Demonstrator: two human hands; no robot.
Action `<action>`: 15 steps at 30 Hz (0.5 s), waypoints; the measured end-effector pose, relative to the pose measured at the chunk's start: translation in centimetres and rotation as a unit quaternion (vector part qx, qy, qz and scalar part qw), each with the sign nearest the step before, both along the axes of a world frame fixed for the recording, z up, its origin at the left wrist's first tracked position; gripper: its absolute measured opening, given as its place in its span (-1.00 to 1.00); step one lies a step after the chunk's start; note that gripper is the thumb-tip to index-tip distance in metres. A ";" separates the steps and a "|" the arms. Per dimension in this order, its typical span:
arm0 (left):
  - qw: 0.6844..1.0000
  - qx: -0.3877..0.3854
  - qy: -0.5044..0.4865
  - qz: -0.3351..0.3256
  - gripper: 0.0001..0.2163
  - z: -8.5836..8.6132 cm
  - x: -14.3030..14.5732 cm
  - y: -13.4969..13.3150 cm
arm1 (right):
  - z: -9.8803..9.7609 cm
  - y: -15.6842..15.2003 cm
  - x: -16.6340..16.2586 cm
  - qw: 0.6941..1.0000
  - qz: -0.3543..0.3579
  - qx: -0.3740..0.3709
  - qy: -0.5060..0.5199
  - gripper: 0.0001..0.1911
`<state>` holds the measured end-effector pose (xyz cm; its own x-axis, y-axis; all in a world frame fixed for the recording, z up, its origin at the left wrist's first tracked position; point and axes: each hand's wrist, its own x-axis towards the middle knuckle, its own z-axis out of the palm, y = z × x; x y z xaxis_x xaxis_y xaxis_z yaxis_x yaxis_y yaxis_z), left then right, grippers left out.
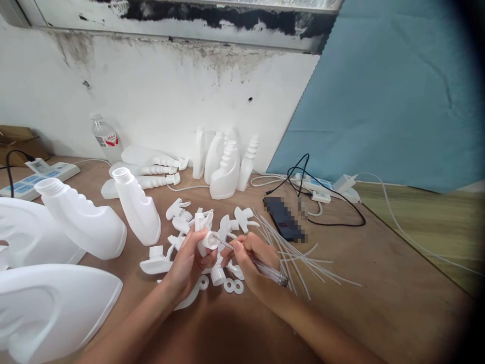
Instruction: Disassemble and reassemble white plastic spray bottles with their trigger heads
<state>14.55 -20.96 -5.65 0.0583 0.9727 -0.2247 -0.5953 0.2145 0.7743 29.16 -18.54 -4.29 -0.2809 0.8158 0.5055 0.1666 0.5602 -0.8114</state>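
"Under both hands, what is biggest?"

"Brown desk (379, 258), full width. Clock centred on the hands. Stained white wall (151, 81) behind, toward twelve; blue sheet (390, 96) hung at one to two."

"Next size down?"

"Large white bottles (87, 222), eight to ten o'clock, some on their sides, two neck up and uncapped. Lying bottles (140, 184), ten to eleven. Standing bottles (223, 177), twelve, near the wall. Clear drink bottle (108, 139), red on its label, ten."

"And the hands?"

"Left hand (189, 258): fingers curled round a white spray head (209, 240), collar opening turned toward three. Right hand (257, 253): closed pen-fashion on a slim tool (271, 273) with a clear handle, tip at that opening. Whether it touches inside, cannot tell."

"Where exactly is that spray head?"

"Dead centre of the clock, raised above loose spray heads (156, 263) scattered on the desk."

"Smaller items?"

"Dark phone (284, 220), partly pixelated, lying flat at two. Thin white tubes (299, 258), loose crossed bundle, about three. Last, flat white rings (238, 286): two side by side near six, another near seven."
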 end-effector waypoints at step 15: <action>1.000 0.016 0.012 0.005 -0.82 0.7 -0.1 0.1 | 1.6 -1.0 0.1 0.994 0.008 -0.111 0.008 -0.70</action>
